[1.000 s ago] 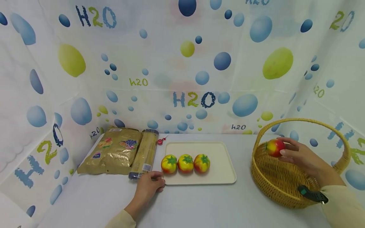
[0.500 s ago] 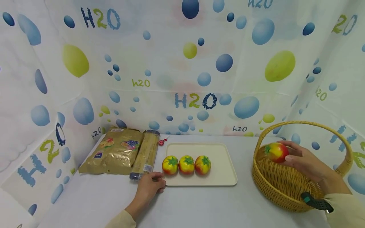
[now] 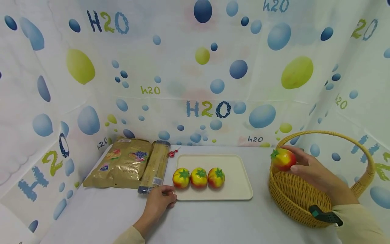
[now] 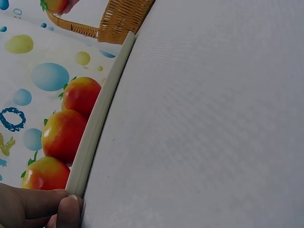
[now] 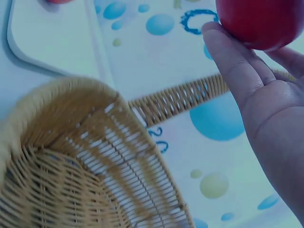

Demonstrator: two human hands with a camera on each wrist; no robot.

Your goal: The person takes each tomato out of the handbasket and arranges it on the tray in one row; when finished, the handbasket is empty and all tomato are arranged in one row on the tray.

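My right hand [image 3: 315, 173] grips a red-and-yellow toy tomato [image 3: 283, 159] with a green leafy top. It hovers above the left rim of the wicker basket [image 3: 294, 206], inside the line of its tall handle. My left hand [image 3: 158, 201] pinches the front left corner of a cream tray [image 3: 236, 176]; thumb and finger meet at the tray's edge in the left wrist view. On the tray's left part, 3 more tomatoes [image 3: 198, 177] sit in a row, close together. Looking down in the right wrist view, the woven basket floor [image 5: 52, 185] shows.
Left of the tray lie a long pack that looks like dry noodles [image 3: 155, 166] and a gold bag [image 3: 125, 164] with fruit prints. A small red trinket [image 3: 172, 153] is behind the tray's left corner. A printed curtain [image 3: 195, 84] closes off the back.
My right hand has carried the tomato left, from over the basket's inside to its left rim. My left hand stays at the tray corner, and the tomatoes on the tray have not moved.
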